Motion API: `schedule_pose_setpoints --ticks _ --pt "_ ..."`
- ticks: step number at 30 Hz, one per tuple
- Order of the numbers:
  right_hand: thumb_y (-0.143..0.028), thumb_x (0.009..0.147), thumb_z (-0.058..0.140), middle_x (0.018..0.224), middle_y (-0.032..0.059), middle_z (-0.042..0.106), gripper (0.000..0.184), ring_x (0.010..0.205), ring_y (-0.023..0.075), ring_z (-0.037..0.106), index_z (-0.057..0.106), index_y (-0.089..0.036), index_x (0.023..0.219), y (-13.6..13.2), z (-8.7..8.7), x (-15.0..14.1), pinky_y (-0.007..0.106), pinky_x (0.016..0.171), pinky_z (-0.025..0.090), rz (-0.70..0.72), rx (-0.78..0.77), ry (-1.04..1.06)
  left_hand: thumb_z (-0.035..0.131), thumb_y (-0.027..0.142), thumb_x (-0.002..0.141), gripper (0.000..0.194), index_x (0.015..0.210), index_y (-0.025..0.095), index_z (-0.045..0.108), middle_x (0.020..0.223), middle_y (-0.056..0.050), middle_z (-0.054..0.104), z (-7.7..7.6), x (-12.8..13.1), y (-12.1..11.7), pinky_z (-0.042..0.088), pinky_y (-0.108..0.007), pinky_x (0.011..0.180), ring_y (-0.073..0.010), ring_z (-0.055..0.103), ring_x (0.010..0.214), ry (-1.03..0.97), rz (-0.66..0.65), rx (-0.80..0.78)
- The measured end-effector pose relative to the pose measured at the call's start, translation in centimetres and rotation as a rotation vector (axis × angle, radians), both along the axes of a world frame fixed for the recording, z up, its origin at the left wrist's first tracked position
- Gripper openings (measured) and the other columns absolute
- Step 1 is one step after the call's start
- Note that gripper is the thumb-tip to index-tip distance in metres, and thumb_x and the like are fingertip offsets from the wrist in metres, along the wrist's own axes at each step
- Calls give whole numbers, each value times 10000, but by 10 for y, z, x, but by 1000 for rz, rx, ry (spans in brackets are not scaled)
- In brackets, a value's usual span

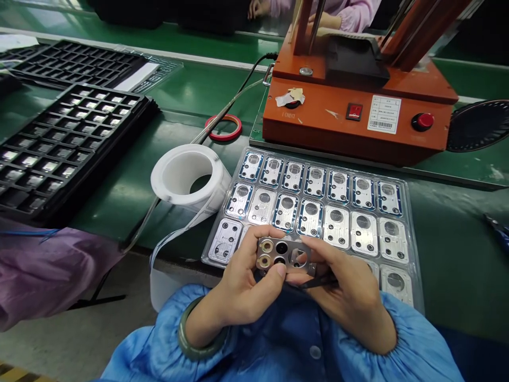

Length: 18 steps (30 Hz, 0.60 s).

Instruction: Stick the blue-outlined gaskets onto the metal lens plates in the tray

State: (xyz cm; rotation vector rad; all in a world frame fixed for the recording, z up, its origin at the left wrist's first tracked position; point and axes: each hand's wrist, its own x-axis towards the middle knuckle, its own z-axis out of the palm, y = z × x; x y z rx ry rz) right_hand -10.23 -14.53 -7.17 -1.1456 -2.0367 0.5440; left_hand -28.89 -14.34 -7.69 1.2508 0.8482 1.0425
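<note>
Between my two hands is a small silver metal plate point(289, 250) with round holes, two of them ringed in gold and others dark, and a larger opening at its right end. My left hand point(248, 286) grips its left end, thumb on the front face and fingers on the top edge. With thumb and fingers, my right hand point(348, 284) pinches the right end. A dark slim tool point(318, 281) lies under the right fingers, its kind partly hidden. Below the hands sits a clear plastic tray point(413, 239) with rows of similar silver plates, some blue-edged.
An orange machine point(358, 119) with a red button stands behind the tray. A white roll of film point(186, 175) and a red tape ring point(225, 129) lie to the left. Black compartment trays point(67, 143) are farther left, near a pink sleeve point(51, 270). Another person's hand point(258, 8) shows at the back.
</note>
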Motion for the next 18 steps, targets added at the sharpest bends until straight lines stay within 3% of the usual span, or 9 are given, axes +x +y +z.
schedule_pose_setpoints --ticks 5,14,18 --pt "-272 875 639 893 36 706 428 771 153 704 491 -165 1262 1 0 1 247 729 589 8 2 1 506 183 918 318 1189 327 424 910 32 661 2 1 1 482 -142 654 -73 628 715 -7 -16 8" --pt "-289 862 660 887 32 699 456 764 147 696 484 -180 1269 0 -1 0 239 698 590 6 25 10 500 166 916 324 1196 313 430 972 24 666 1 1 2 476 -144 713 -78 628 798 -11 -22 12" --pt "-311 863 657 889 34 702 466 746 153 700 476 -190 1276 1 -2 1 253 691 597 11 20 12 508 175 910 316 1186 308 434 944 23 664 2 1 2 479 -161 668 -85 619 740 5 -11 25"
